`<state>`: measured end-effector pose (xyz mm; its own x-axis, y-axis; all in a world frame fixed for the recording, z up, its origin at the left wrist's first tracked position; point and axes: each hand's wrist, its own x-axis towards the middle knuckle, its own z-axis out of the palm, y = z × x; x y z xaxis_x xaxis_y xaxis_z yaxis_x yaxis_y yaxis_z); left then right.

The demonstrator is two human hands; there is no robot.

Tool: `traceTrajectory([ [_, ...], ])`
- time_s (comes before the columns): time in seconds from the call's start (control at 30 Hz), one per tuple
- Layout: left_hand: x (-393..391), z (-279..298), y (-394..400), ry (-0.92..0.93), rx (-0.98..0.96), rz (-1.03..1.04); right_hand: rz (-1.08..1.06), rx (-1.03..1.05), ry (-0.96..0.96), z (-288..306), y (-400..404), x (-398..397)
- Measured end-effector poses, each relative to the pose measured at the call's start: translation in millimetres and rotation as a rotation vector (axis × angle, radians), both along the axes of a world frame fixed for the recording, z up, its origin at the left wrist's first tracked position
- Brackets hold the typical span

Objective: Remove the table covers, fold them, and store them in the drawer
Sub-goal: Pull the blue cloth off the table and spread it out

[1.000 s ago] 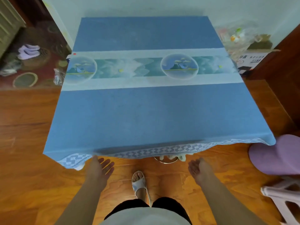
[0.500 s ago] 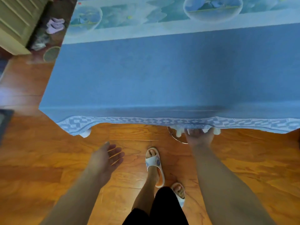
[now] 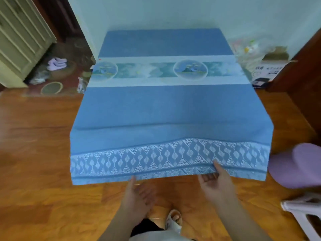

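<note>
Head view: right hand (image 3: 214, 181) at 5 o'clock pinches the lifted near hem of the blue table cover (image 3: 166, 108), thumb on top; left hand (image 3: 139, 195) at 6 o'clock open-palmed just below the hem, fingers relaxed; cover spread over the table, purple stool (image 3: 298, 164) at 3 o'clock

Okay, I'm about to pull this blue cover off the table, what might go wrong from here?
Only the right hand pinches the patterned hem of the blue table cover; the left hand is open beneath it, so the cloth may come off skewed. A one-sided pull could also drag the far end onto the clutter by the box, or over the purple stool.
</note>
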<state>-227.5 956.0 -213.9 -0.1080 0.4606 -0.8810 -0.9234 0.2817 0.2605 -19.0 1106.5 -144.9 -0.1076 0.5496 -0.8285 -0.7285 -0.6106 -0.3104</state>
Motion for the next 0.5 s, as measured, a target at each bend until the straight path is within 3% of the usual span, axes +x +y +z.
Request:
traceTrajectory([
  [0.23,-86,23,8,0.117,0.339,0.653,0.056,0.134,-0.125,59,11,0],
  [0.33,-138,39,-10,0.155,0.346,0.842,0.06,0.129,-0.157,57,6,-3],
  [0.5,-198,63,-32,0.207,0.233,0.884,-0.011,0.06,-0.194,33,-6,-1],
])
